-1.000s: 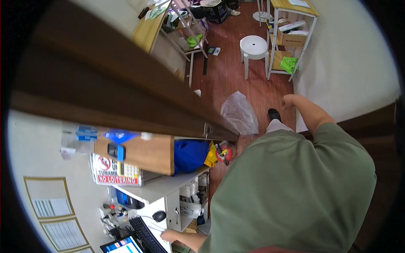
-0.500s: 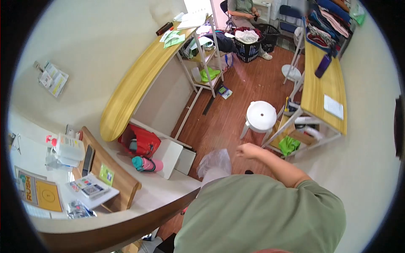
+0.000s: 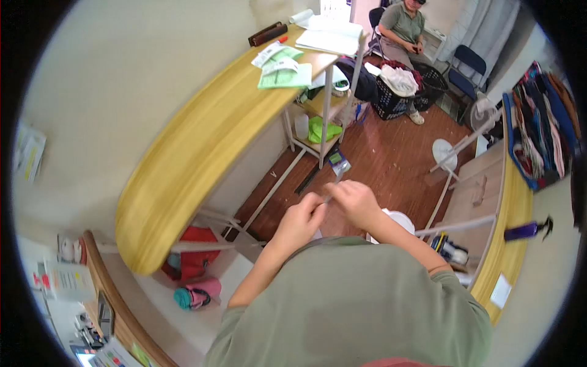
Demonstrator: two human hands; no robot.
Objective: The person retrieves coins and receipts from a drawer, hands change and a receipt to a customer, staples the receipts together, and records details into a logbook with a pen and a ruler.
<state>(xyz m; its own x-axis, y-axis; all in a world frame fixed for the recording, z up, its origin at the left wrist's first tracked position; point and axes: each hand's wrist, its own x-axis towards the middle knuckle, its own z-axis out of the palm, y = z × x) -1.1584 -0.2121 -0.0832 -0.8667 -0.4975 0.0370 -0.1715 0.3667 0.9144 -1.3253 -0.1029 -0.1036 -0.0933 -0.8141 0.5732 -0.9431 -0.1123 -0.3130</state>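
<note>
In front of my chest, my left hand [image 3: 301, 218] and my right hand [image 3: 353, 200] come close together with bent fingers. A small, thin greyish item [image 3: 339, 176] sticks up between the fingertips; it is too small and blurred to name. Both hands are closed around it. Beyond them lies the reddish wooden floor [image 3: 391, 153]. To the left of the hands runs a curved yellow wooden counter [image 3: 202, 134], and the white stool [image 3: 397, 221] is partly hidden behind my right forearm.
A seated person [image 3: 403, 30] is at the back beside black baskets [image 3: 391, 101] of cloth. Folded clothes [image 3: 541, 128] and a purple bottle [image 3: 523, 231] are on the right counter. A pink bottle [image 3: 205, 292] stands at lower left.
The view has moved forward past the doorway and turned towards the seated person. My left hand has come up from the desk area to meet my right hand, with a thin item between them.
</note>
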